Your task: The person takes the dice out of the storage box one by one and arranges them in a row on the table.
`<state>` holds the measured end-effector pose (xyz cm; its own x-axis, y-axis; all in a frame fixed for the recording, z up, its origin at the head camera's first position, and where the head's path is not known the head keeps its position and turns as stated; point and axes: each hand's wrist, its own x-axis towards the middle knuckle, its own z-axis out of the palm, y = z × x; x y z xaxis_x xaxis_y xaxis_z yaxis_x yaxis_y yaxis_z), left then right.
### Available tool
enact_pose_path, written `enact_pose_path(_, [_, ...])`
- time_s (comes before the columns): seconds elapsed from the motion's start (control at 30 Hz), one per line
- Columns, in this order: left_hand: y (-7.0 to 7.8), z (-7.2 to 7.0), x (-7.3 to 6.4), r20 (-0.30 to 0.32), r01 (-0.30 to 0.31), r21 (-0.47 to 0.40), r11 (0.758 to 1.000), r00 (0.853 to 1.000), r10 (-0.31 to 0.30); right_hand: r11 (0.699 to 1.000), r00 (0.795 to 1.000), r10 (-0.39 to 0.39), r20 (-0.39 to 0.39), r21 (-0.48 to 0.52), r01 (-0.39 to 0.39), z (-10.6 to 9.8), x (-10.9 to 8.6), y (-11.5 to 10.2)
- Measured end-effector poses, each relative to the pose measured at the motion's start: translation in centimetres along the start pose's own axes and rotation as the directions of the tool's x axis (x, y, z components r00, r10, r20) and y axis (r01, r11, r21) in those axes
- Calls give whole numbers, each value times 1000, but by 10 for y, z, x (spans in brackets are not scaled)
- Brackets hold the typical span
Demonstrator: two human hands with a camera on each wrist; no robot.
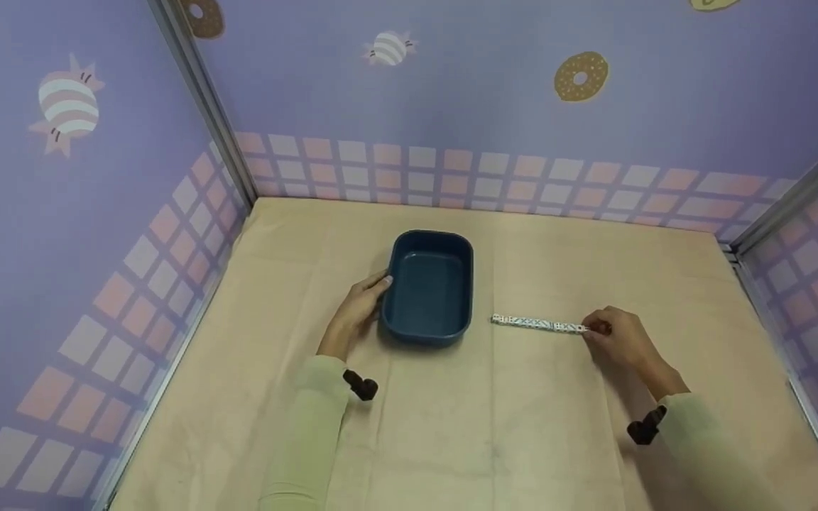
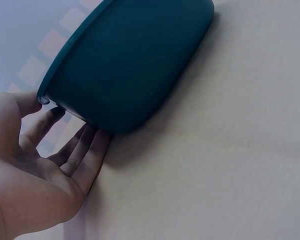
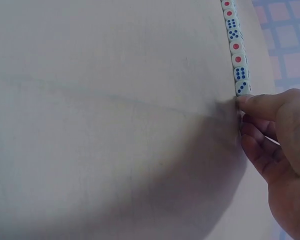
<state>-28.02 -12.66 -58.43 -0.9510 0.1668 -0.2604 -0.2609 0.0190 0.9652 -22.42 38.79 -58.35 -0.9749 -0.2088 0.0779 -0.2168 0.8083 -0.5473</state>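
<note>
A dark blue rectangular plastic container (image 1: 429, 294) sits on the cloth, its hollow facing up. At its left side, my left hand (image 1: 361, 305) holds the wall, with the thumb at the rim and the fingers against the outside (image 2: 85, 150). To the right of the container lies a straight row of white dice (image 1: 537, 323) with red and blue pips, touching end to end (image 3: 235, 46). My right hand (image 1: 620, 339) pinches the row's right end between thumb and fingers; the die there is mostly hidden by the fingertips (image 3: 245, 101).
A beige cloth (image 1: 437, 426) with fold lines covers the table. Purple patterned panels (image 1: 480, 92) stand at the back, left and right, joined by grey metal posts (image 1: 203, 92). Small dark devices (image 1: 361, 385) sit at both wrists.
</note>
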Motion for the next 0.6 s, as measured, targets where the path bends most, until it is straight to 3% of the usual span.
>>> enact_pose_path(0.27, [-3, 0, 0, 3, 23, -8, 1000, 1000, -23, 999, 999, 8, 51, 52, -11, -1, -5, 1])
enact_pose_path(0.47, [-1, 0, 0, 0, 40, -28, 999, 999, -40, 998, 999, -23, 39, 52, 21, 0, -5, 2])
enact_pose_path(0.6, [1, 1, 1, -1, 41, -21, 999, 999, -41, 999, 999, 6, 34, 49, -8, 1, -5, 5])
